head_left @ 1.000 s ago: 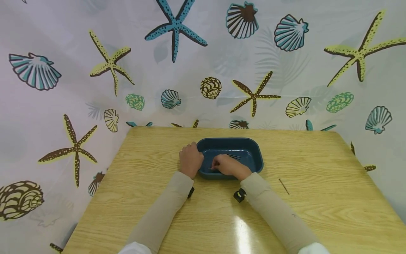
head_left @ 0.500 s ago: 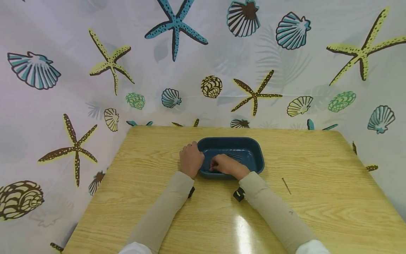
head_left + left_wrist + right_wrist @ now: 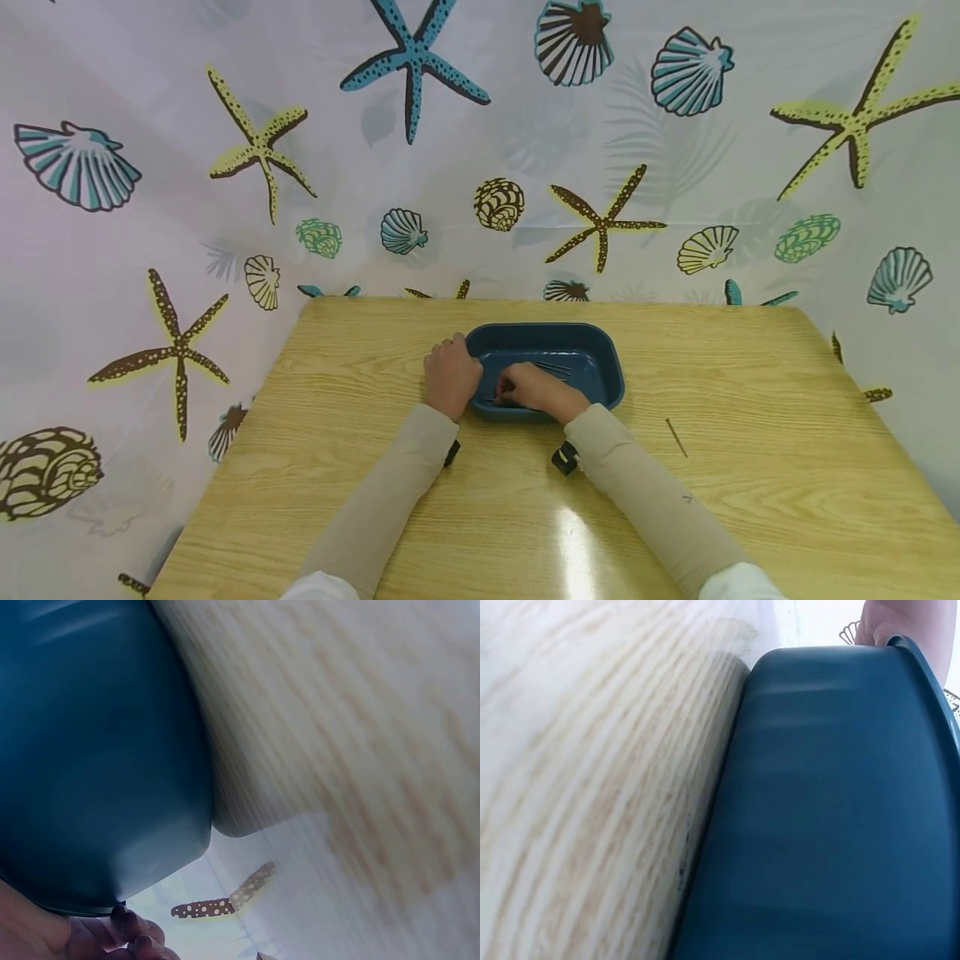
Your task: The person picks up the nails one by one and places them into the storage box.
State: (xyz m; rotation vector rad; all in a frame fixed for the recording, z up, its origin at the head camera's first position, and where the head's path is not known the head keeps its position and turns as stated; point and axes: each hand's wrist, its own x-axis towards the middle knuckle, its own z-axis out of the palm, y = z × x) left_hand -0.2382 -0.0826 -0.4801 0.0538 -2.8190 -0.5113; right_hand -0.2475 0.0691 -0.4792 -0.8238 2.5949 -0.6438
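Note:
A dark blue rectangular tub [image 3: 604, 385] stands on the wooden table, seen from outside in both wrist views. My left hand [image 3: 453, 377] grips its left rim; in the left wrist view the fingers [image 3: 142, 941] curl over that edge. Inside the tub my right hand [image 3: 536, 388] reaches down near the front left corner, its thumb and fingertips pinching a thin nail [image 3: 489, 400] close over the bottom. Only a short end of it shows; the hand hides the rest. Several thin dark nails [image 3: 555, 368] lie on the tub's bottom beyond the right hand.
One brown nail [image 3: 677, 438] lies on the wooden table [image 3: 750, 383], right of the tub and beside the right forearm. A cloth with shells and starfish [image 3: 450, 167] hangs behind the table and along its sides.
My right fingertips have shifted slightly left and down inside the tub, and more of the nails behind the hand shows. My left hand stays on the rim.

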